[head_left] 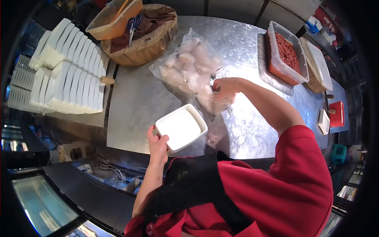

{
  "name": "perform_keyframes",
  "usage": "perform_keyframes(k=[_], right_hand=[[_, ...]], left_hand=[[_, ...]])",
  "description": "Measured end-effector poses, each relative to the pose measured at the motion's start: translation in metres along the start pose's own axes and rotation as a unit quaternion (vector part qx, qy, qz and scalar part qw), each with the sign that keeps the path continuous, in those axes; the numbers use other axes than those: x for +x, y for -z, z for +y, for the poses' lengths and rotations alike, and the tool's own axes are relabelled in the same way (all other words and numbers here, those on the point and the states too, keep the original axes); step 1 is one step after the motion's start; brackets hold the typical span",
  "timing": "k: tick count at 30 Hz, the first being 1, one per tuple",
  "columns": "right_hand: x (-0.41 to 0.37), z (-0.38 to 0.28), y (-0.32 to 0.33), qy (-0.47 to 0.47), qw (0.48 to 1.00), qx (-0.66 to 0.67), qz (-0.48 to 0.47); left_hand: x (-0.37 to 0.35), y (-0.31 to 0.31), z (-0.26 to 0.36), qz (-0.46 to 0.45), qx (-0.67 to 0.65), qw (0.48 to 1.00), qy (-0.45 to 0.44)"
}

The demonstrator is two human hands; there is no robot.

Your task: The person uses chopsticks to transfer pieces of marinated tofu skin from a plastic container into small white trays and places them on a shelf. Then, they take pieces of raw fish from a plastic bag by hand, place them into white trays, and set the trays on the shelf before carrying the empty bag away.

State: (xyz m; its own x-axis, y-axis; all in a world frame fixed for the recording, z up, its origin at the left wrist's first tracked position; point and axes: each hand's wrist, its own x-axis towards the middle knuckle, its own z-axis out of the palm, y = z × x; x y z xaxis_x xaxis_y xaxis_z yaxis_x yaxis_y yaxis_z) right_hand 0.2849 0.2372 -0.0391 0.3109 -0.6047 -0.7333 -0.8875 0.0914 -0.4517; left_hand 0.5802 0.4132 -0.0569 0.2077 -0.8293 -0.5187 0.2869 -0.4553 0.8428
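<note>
My left hand grips a white rectangular plastic tub by its near left side, thumb over the rim. The tub is tilted, and only its white inside shows. My right hand is at the right end of a clear plastic bag that lies on the metal table. Pale, rounded, frozen-looking pieces fill the bag. The right hand's thumb is bent and its fingers curl down, partly hidden among the plastic; what they hold cannot be made out.
Stacked white tubs stand at the left. Behind are a round wooden block, blue-handled scissors and an orange container. At the right, a clear bin holds red minced food, with a red container farther along the metal table.
</note>
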Motion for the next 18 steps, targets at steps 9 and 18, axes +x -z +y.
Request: perform_keyframes(k=[9, 18], right_hand=[[0.024, -0.001, -0.036, 0.11, 0.983, -0.145, 0.039], [-0.014, 0.013, -0.022, 0.14, 0.979, 0.127, 0.075]], left_hand=[[-0.001, -0.024, -0.019, -0.01, -0.006, 1.0, 0.001], [-0.001, -0.012, -0.022, -0.037, -0.074, 0.996, 0.037]])
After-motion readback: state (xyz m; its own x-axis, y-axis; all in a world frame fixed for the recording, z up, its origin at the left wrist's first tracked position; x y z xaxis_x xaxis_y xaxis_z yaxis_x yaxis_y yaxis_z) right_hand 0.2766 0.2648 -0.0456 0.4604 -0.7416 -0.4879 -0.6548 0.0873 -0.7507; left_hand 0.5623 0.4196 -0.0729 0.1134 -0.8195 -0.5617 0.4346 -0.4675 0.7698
